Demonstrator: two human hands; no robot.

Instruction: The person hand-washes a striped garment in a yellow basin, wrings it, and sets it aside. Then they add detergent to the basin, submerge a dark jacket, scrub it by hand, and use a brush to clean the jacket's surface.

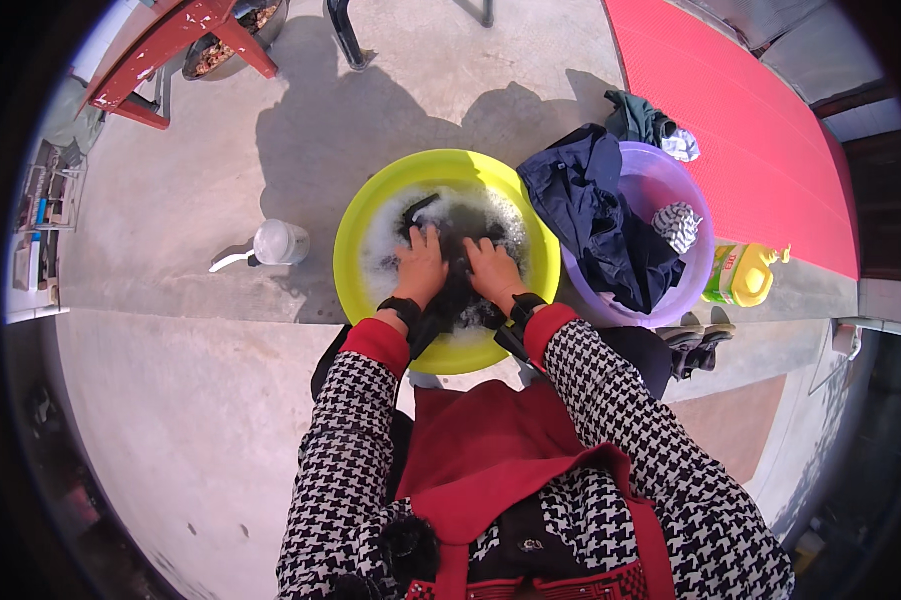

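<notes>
A yellow plastic basin [354, 309] in front of me holds dark, foamy water and a soaked black garment [450, 300]. My left hand [422, 264] lies on the garment, palm down, fingers pointing away from me and slightly apart. Beside it, a small gap away, my right hand [493, 271] presses on the same dark fabric with its fingers spread. I see no cloth gripped in either hand, though suds and wet fabric surround the fingertips. Black bands circle both wrists, below pushed-up red cuffs.
Right of the yellow basin, a purple basin [702, 277] holds a navy garment [593, 217] hanging over its rim and a striped cloth [677, 226]. Further right stands a detergent bottle [743, 274]. A lidded plastic jar [279, 242] is at left. Dark green clothing [636, 116] lies behind.
</notes>
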